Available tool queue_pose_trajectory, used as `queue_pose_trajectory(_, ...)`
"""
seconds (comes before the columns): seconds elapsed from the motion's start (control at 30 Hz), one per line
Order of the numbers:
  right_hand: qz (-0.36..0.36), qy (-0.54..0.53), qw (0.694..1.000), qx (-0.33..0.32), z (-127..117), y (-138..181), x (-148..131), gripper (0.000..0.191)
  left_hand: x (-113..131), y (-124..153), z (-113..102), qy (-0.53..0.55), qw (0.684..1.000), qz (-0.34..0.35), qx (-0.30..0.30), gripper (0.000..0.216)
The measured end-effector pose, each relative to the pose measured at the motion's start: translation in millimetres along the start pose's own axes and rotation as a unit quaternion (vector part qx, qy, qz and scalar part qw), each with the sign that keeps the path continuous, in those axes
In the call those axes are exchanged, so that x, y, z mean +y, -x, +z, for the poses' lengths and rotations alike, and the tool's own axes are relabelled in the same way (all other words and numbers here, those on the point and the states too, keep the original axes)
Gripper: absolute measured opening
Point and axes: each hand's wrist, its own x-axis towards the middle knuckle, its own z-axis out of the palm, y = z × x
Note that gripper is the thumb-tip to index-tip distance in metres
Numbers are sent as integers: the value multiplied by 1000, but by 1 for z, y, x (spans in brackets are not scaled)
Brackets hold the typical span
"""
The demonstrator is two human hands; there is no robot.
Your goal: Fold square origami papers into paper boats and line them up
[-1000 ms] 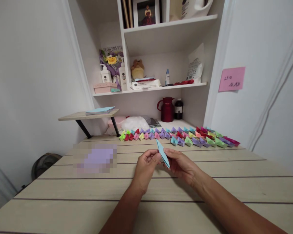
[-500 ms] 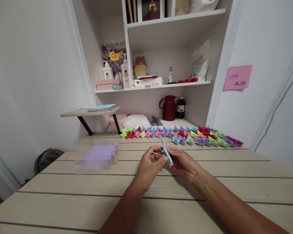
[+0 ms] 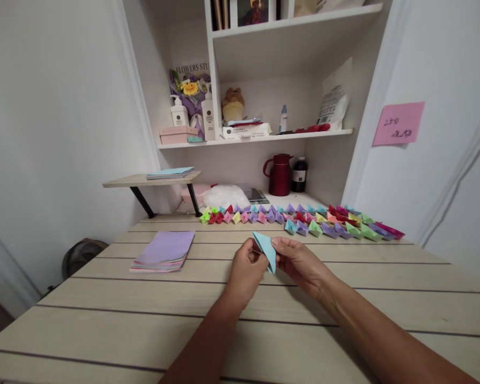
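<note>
Above the middle of the table I hold a light blue folded paper (image 3: 266, 249), bent into a roughly triangular shape. My left hand (image 3: 246, 269) is closed on its lower left side, thumb against the paper and fingers curled behind. My right hand (image 3: 300, 264) pinches the right edge, with the thumb near the top and the other fingers partly hidden behind the paper. Beyond the hands stand several rows of small folded paper boats (image 3: 315, 229) in many colours. A stack of paper sheets (image 3: 166, 248), purple on top, lies to the left of my hands.
A small raised stand (image 3: 132, 182) on black legs bears more paper sheets (image 3: 170, 173) at the back left. Behind the boats are a dark red jug (image 3: 280, 176), a dark bottle (image 3: 299, 175) and a white shelf (image 3: 304, 137). A pink note (image 3: 399, 124) is on the right wall.
The blue paper has turned from nearly edge-on to show a broad triangular face. Both hands still grip it in about the same place. The view has shifted slightly.
</note>
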Motion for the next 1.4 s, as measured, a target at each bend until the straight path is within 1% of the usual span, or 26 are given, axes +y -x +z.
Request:
queue_pose_trajectory(0.13,-27,61,998,-8,3,1,-2,36,-8,-2,-3,-84,995,-6,51,11)
queue_pose_trajectory(0.2,-44,94,995,-8,3,0,-1,36,-10,-2,-4,-120,991,-13,65,9)
queue_pose_trajectory(0.27,-66,122,990,5,3,0,0,34,-12,-1,-5,-157,985,-14,71,10)
queue_pose_trajectory(0.3,-90,148,985,25,3,0,0,32,-13,0,-4,-175,982,-13,73,10)
queue_pose_trajectory(0.33,-123,185,974,54,4,0,1,31,-13,0,-4,-190,979,-11,74,10)
queue_pose_trajectory(0.37,-159,230,956,84,5,1,1,31,-13,1,-4,-204,976,-9,75,10)
queue_pose_trajectory(0.43,-218,326,912,120,9,5,-1,25,-14,1,-3,-226,971,-5,74,9)
queue_pose_trajectory(0.47,-234,361,895,115,11,7,-2,18,-14,1,-3,-235,969,-3,73,9)
queue_pose_trajectory(0.5,-240,381,888,94,14,9,-4,11,-15,1,-4,-243,967,-1,72,9)
queue_pose_trajectory(0.53,-245,392,884,65,16,11,-5,7,-15,1,-4,-249,966,1,73,9)
queue_pose_trajectory(0.63,-273,407,872,-12,20,16,-9,16,-16,-1,-8,-265,960,9,88,9)
queue_pose_trajectory(0.7,-275,418,865,-29,22,17,-10,13,-16,-2,-11,-275,956,16,100,9)
queue_pose_trajectory(0.73,-270,425,864,-28,22,17,-9,8,-16,-2,-12,-280,954,20,103,9)
queue_pose_trajectory(0.77,-264,430,863,-24,22,16,-8,10,-16,-2,-13,-286,952,25,104,11)
queue_pose_trajectory(0.83,-263,439,859,-11,22,16,-6,20,-15,-1,-14,-300,948,35,101,15)
queue_pose_trajectory(0.87,-268,444,855,-6,22,15,-5,21,-14,-1,-13,-308,946,39,99,15)
queue_pose_trajectory(0.97,-284,464,839,4,21,15,-5,18,-12,1,-11,-334,936,50,96,13)
queue_pose_trajectory(1.1,-296,481,825,26,18,14,-6,23,-10,2,-8,-361,926,59,95,11)
queue_pose_trajectory(1.23,-312,491,811,55,16,12,-5,24,-9,4,-7,-369,923,67,89,10)
queue_pose_trajectory(1.4,-336,472,813,65,17,13,-8,21,-9,5,-7,-389,915,68,86,12)
